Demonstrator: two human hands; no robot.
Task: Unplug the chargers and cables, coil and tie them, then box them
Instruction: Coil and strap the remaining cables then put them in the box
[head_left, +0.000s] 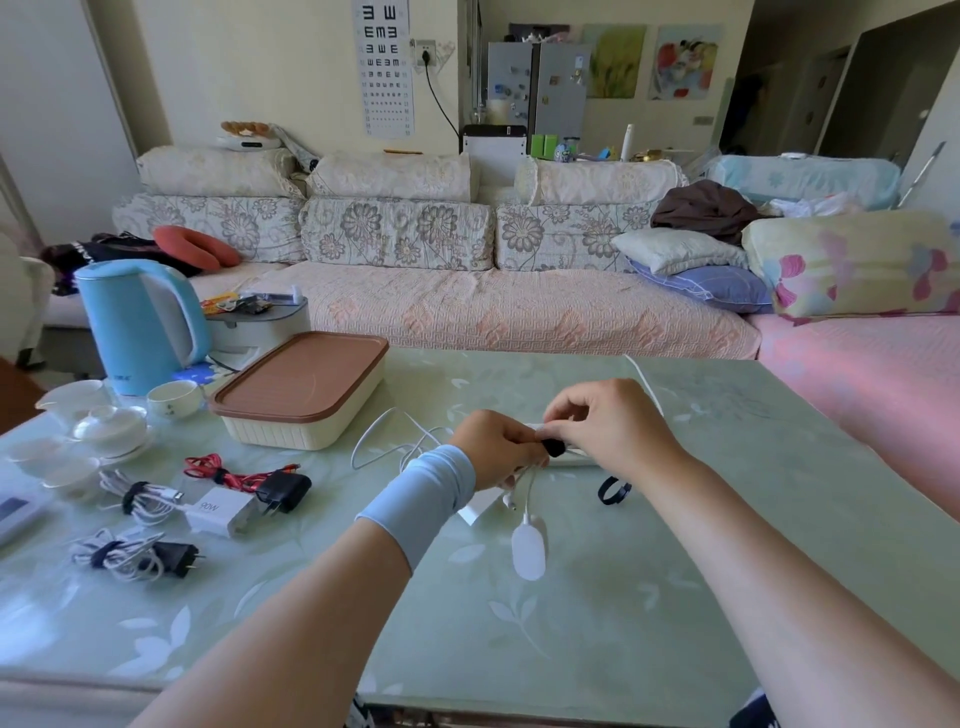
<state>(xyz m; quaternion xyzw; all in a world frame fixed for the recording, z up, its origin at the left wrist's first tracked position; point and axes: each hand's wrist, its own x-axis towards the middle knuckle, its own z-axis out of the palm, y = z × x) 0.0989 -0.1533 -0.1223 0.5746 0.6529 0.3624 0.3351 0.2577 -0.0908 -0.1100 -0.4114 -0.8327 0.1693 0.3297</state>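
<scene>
Head view: left hand (498, 451) grips cable (529, 545), right hand (615, 427) pinches tie (555, 447) on it; green table (597, 639), sofa (467, 306) behind.

Lidded box (301, 389) on the table (571, 623), kettle (140, 322) behind it, tied cable bundles (140, 499) before it.

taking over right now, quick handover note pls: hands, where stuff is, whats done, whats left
Left hand grips the white cable; right hand pinches the black tie on it, not yet fastened.
Tied bundles with chargers lie at the left.
Box has its lid on.
Spare tie lies at the right.
Left: finish this tie, open the box, pack everything.
</scene>
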